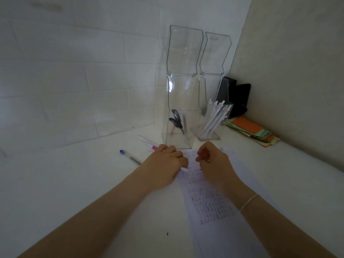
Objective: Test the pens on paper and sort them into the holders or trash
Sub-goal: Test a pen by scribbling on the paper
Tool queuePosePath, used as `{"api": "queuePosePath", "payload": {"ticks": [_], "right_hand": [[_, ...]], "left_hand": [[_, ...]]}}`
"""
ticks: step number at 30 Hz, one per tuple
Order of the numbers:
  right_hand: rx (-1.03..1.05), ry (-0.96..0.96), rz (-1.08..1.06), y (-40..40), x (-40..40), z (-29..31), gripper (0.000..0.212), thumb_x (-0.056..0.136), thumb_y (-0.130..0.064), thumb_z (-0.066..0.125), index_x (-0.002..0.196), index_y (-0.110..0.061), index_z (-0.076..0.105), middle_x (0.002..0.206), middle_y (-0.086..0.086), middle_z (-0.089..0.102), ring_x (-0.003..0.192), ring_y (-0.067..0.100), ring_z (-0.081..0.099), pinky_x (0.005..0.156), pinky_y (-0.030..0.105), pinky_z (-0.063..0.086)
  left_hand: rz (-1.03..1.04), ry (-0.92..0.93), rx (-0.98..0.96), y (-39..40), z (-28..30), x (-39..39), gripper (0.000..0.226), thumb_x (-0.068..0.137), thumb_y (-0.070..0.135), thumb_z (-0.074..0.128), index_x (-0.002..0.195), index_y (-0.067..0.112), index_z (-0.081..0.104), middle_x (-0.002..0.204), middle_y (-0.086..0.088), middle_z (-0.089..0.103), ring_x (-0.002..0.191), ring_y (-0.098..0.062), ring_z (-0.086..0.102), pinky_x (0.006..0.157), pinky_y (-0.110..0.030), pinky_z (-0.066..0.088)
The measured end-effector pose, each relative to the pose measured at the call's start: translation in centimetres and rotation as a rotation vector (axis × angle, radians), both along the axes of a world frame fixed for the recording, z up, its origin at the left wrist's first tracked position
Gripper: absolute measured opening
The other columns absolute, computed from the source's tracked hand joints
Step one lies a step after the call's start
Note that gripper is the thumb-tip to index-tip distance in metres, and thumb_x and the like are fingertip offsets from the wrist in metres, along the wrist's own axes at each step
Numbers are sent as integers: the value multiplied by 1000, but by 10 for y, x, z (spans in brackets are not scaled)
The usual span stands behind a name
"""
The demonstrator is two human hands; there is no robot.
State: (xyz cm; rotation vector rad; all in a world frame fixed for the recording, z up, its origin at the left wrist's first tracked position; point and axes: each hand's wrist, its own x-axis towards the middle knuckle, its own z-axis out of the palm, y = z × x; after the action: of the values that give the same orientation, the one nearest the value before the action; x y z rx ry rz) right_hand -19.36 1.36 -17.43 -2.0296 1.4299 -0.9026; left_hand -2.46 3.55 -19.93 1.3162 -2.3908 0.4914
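White paper (210, 200) covered in small test marks lies at the lower centre of the frame on a pale desk (74, 183). Both hands sit at its top edge. The left hand (165, 164) curls around a white pen (184, 169), whose end pokes out beneath the fingers. The right hand (214, 161) is curled, pinching something too small to tell. 2 clear holders stand behind: the left holder (178, 127) has scissors (176, 120), the right holder (214, 121) white pens. A blue-capped pen (129, 156) lies at centre left.
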Motion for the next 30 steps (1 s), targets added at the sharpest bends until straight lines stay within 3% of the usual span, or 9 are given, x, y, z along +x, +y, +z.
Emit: {"api": "queuePosePath", "payload": {"ticks": [3,7,10,15,17,22,25,27,30], "right_hand": [[81,-93,-17,-2,-3,4,29,83,11,49,77,-18,52,83,3,66,76,18,56,56,9,40],[259,-449,183,10,-5,25,36,79,18,49,98,-8,64,97,4,69,95,16,62,72,15,50],[266,-517,318,20,-1,40,30,83,12,49,102,-3,66,93,14,72,91,26,67,83,25,53],[285,-309,203,15,-9,60,13,83,-3,66,96,-5,68,68,10,70,47,16,57,50,24,53],[326,-314,128,7,-22,65,13,78,-5,72,91,-7,71,73,10,72,48,12,56,50,22,51],[716,-1150,166,6,-25,62,6,69,-5,69,65,-7,66,56,4,57,41,7,48,42,17,45],[623,-765,249,10,-14,54,23,79,-13,69,67,-12,50,46,-2,38,38,10,34,38,21,37],[491,-535,261,14,-10,54,21,87,-15,64,73,-6,51,47,4,43,39,14,40,41,23,40],[424,-513,307,17,-11,59,21,91,-15,57,76,0,61,58,17,59,47,23,55,47,29,50]], "left_hand": [[-43,134,-37,4,21,-4,17,79,12,61,94,20,60,83,3,63,77,-19,56,75,-32,35],[-95,868,76,21,64,-19,12,89,14,60,101,15,59,89,7,65,81,-3,60,80,-18,49],[-129,1249,185,23,73,-21,27,85,5,63,110,14,58,88,-1,67,81,-11,65,78,-19,52],[-82,1456,322,17,64,-15,15,81,2,67,94,1,59,85,-14,69,76,-18,69,72,-31,58],[-74,1502,392,15,59,-14,12,81,2,67,86,-1,57,78,-17,68,66,-14,69,63,-26,57],[-132,1337,596,14,50,-13,7,82,6,67,82,6,61,66,0,68,59,-12,63,60,-26,56],[-134,1027,613,16,44,-22,11,90,11,57,99,12,64,79,7,64,67,-4,58,65,-20,48],[-132,883,596,19,41,-25,14,96,16,48,104,17,59,86,11,60,76,1,54,72,-14,40],[-187,845,560,27,43,-27,17,98,31,36,92,27,51,75,17,53,69,-1,49,68,-17,40]]}}
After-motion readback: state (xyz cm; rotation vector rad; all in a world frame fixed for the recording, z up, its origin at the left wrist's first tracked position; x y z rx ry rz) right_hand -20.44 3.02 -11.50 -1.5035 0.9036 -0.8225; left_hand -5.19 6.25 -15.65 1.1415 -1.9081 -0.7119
